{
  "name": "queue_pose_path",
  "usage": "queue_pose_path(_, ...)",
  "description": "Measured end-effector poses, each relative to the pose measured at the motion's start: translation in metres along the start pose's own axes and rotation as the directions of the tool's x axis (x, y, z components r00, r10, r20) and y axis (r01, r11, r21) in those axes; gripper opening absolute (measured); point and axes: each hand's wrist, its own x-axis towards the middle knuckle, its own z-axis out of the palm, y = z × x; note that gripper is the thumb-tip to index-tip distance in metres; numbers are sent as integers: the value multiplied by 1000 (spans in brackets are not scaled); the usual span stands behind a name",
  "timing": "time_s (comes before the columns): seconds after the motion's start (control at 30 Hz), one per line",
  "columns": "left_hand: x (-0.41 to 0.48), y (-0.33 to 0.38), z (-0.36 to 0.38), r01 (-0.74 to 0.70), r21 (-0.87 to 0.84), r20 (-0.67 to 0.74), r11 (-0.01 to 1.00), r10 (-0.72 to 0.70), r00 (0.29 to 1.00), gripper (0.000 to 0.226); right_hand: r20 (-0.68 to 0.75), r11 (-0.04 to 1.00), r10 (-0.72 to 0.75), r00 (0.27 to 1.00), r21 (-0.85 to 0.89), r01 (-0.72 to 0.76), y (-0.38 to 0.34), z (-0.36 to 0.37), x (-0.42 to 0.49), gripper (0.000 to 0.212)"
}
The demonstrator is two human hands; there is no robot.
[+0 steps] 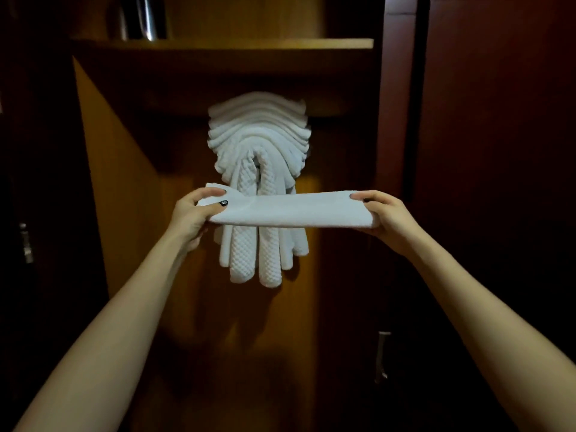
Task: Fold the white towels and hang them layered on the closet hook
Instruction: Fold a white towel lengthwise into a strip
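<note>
Both arms reach forward into a wooden closet point(131, 188); the left hand point(194, 213) pinches one end of a folded white towel point(293, 210), thumb on top and fingers curled beneath, while the right hand point(385, 213) grips the other end in the same manner; the hands are well apart, and the towel runs level between them as a long narrow band. Just behind it hangs a stack of white towels point(258, 145), draped one over another in arched layers, their ends hanging down below the held towel; the innermost ones show a waffle texture; the hook that bears them is hidden under the cloth. Above the stack runs a wooden shelf point(237, 45), with a shiny metal object point(145, 17) standing on it at the left; a dark door point(498, 151) stands to the right, a metal handle point(382, 355) low down near it.
</note>
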Motion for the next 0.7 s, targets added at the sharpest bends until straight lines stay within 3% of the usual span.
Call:
queue_pose_path(0.2, 85, 22, -12, -180, -147, -120, 973, 163, 979, 23, 118, 992, -114, 986, 61, 107, -28, 30, 96, 25)
queue_pose_path(0.43, 184, 40, -2, -241, -270, -174, 932, 199, 964, 20, 40, 957, -253, 967, 158, 244, -57, 67, 195, 25)
queue_pose_path(0.57, 229, 50, -2, -268, -276, -169, 923, 228, 959, 20, 11, 944, -243, 970, 232, 234, -62, 85, 241, 25)
queue_pose_path(0.7, 259, 43, 7, -217, -279, -189, 936, 168, 968, 29, -18, 937, -159, 987, 312, 156, -40, 89, 272, 31)
